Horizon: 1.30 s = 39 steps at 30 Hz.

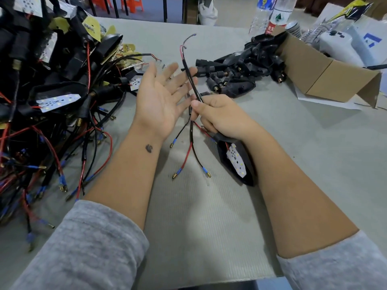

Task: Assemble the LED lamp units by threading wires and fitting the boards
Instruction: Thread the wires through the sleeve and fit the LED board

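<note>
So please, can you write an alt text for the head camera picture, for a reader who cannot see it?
The right hand grips a black wire harness and a black lamp housing with a white LED board, beside the open left hand. On the grey table, assembled units are piled at left, empty housings and a cardboard box at right.

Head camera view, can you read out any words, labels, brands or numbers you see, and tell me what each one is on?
"农夫": white characters on the red label of the clear plastic water bottle at the far table edge; the rest is unreadable.
Blue label on the second clear bottle: too blurred.
Blue mark on the white box: a logo, no legible letters.
White LED board under the right hand: no readable print.
</note>
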Tool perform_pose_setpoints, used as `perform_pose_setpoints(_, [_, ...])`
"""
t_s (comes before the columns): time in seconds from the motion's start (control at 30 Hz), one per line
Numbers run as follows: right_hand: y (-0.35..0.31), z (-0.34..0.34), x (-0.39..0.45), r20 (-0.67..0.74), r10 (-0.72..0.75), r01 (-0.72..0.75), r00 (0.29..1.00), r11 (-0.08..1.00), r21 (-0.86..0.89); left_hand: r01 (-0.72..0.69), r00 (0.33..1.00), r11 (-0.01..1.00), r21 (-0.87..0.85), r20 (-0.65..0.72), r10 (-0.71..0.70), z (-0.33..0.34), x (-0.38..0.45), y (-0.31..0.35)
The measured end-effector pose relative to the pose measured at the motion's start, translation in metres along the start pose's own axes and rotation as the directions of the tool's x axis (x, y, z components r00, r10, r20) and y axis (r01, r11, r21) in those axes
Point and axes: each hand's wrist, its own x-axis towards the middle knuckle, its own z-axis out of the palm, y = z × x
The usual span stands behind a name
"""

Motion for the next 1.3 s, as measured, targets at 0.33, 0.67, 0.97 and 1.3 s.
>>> perform_pose_setpoints(0.33, [0.007, -0.004, 0.002, 0.013, -0.018, 0.017, 1.000, 1.000, 0.026, -0.093, 0.965, 0.995, 0.033, -0.245, 0.099, -0.001, 0.005, -0.002])
perform_pose_setpoints(0.67, [0.012, -0.009, 0.004, 0.021, 0.001, -0.002, 1.000, 0.998, 0.066, -0.202, 0.944, 0.964, -0.175, -0.295, 0.145, -0.001, 0.001, 0.000])
perform_pose_setpoints(0.97, [0.006, -0.010, -0.001, 0.122, 0.020, -0.024, 0.992, 0.999, 0.031, -0.275, 0.893, 0.954, -0.116, -0.398, 0.209, -0.006, 0.006, -0.002])
perform_pose_setpoints(1.3, [0.013, 0.002, 0.003, -0.318, 0.000, -0.011, 0.948, 0.999, -0.033, -0.118, 0.946, 0.941, -0.318, -0.324, 0.009, -0.019, 0.009, 0.008])
